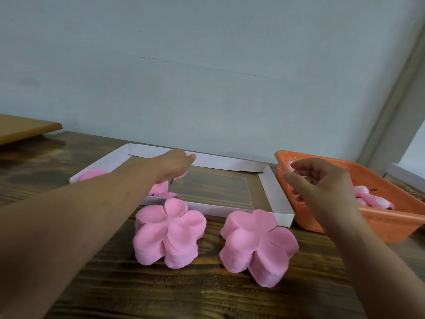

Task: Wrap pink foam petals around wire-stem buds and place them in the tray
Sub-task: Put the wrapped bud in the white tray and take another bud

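Buds (370,196) lie in the orange basket (391,229) at the table's right edge, just beyond and below the right hand (322,185), whose loosely curled fingers hover over the basket's near-left corner holding nothing visible; their wire axis cannot be made out. The left hand (177,165) reaches over the white tray (273,187), fingers curled around a pink flower (184,174) near the far wall, while two petal stacks (169,231) sit by the tray's near edge.

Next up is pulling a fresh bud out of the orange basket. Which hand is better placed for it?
Right. The right hand hovers at the orange basket, fingers loosely curled, near the buds. The left hand reaches over the white tray, pink foam at its fingertips.
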`<state>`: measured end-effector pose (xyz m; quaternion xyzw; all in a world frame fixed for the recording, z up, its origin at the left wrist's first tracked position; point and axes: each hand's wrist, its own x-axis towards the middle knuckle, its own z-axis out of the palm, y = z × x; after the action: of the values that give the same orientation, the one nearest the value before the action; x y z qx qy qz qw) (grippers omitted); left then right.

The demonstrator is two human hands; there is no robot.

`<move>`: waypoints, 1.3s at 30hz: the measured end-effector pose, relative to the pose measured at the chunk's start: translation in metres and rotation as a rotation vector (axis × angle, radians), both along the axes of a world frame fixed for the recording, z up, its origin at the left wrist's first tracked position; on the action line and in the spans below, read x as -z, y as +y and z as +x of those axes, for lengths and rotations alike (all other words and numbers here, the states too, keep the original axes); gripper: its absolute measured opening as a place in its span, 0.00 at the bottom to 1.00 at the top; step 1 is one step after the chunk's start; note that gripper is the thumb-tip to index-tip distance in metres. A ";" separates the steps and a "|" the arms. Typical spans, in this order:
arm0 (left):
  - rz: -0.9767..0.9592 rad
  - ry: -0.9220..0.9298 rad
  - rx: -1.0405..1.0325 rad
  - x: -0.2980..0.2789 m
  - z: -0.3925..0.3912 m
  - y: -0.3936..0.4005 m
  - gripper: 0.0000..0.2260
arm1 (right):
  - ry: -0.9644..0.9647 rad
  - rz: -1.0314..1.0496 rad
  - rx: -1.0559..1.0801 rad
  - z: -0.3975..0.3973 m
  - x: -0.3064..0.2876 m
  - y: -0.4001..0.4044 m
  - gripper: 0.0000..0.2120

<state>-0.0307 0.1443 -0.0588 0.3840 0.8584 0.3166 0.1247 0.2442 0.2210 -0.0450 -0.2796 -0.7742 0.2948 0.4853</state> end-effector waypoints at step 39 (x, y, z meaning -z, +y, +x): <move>-0.284 0.313 0.310 0.014 0.015 0.003 0.22 | -0.061 -0.011 0.000 -0.010 0.012 0.001 0.07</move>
<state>-0.0154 0.1476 -0.0727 0.5337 0.8340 0.1070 0.0901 0.2342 0.2219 -0.0569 -0.2913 -0.7871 0.2901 0.4599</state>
